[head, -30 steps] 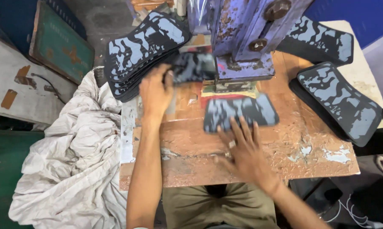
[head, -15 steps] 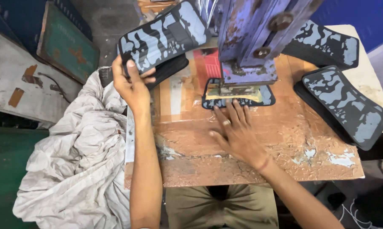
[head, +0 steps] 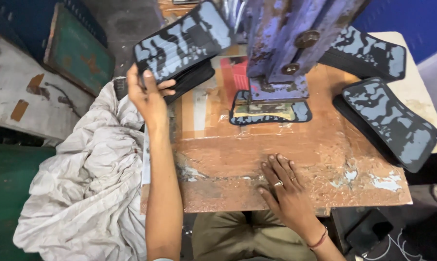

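Moved: since half a second ago the right hand [head: 284,191] has drawn back from the patterned sole piece under the press to the near part of the table; the left hand [head: 148,96] stays at the stack at 10 o'clock.
Cloth: crumpled grey-white sheet [head: 90,183] heaped at 8 o'clock, against the table's left edge.
Table: worn brown top [head: 257,145] covered in wrinkled clear film, with white scuffed patches toward 4 o'clock.
Press: purple-blue metal machine [head: 286,43] standing at 12 o'clock, its foot down on the table.
Left stack: black sole pieces with a pale blue camouflage pattern [head: 182,46], piled at 11 o'clock on the table's far left corner and overhanging it.
Right stacks: one like pile [head: 390,121] at 3 o'clock, another [head: 368,53] at 1 o'clock behind the press.
Piece under press: one patterned sole piece [head: 269,113] lying flat beneath the press foot, just past table centre, partly covered by a yellowish plate.
Left hand: fingers closed around the near edge of the left stack, thumb on top of the uppermost piece.
Right hand: palm down flat on the table at 5 o'clock, fingers spread slightly apart, holding nothing, well apart from the piece under the press; a ring on one finger, a red thread at the wrist.
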